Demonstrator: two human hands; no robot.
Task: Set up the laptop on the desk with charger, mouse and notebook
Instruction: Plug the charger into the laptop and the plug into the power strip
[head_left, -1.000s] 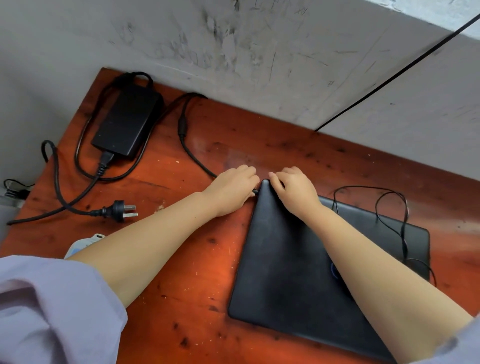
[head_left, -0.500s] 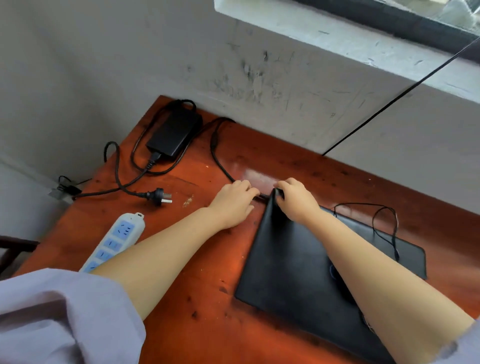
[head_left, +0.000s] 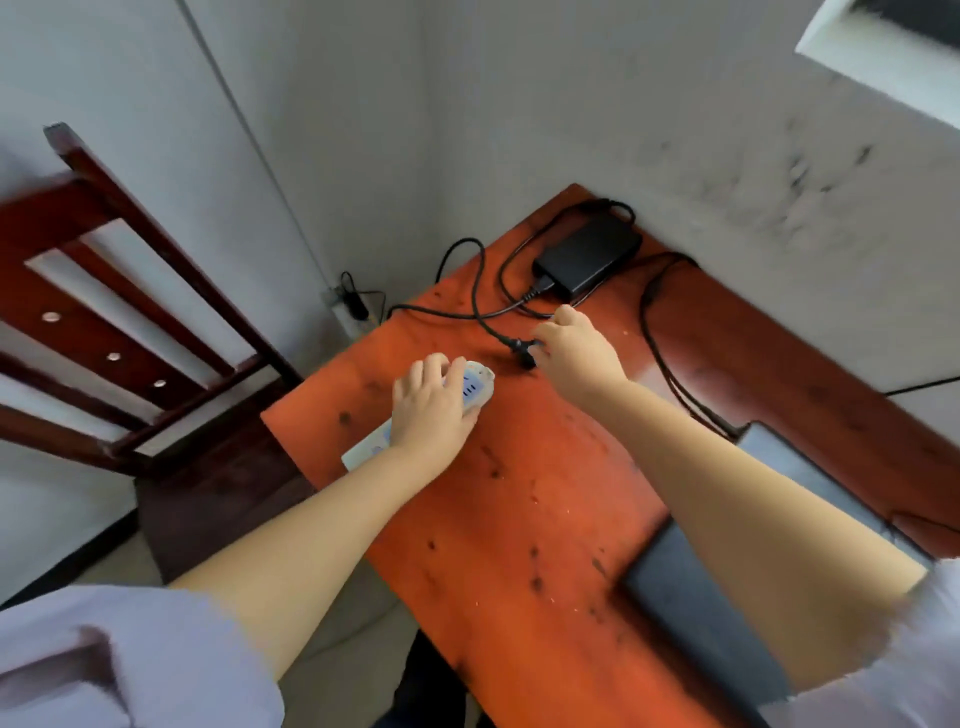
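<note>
The black charger brick (head_left: 587, 257) lies at the desk's far corner, its cables looping over the red-brown desk (head_left: 519, 519). My right hand (head_left: 576, 348) grips the charger's black wall plug (head_left: 522, 351) at the end of its mains cable. My left hand (head_left: 428, 402) presses down on a white power strip (head_left: 475, 387) near the desk's left edge, just left of the plug. The closed dark laptop (head_left: 701, 597) lies at the right, partly hidden by my right forearm, with the charger's thin cable (head_left: 660, 353) running to its far corner.
A dark wooden chair (head_left: 130, 322) stands left of the desk. A wall socket with a plugged cable (head_left: 353, 306) sits low on the wall behind the desk's left edge. Grey walls close in the desk at the back.
Both hands left the laptop's far corner and moved left. My left hand came down on the power strip and my right hand took the wall plug. The view swung left.
</note>
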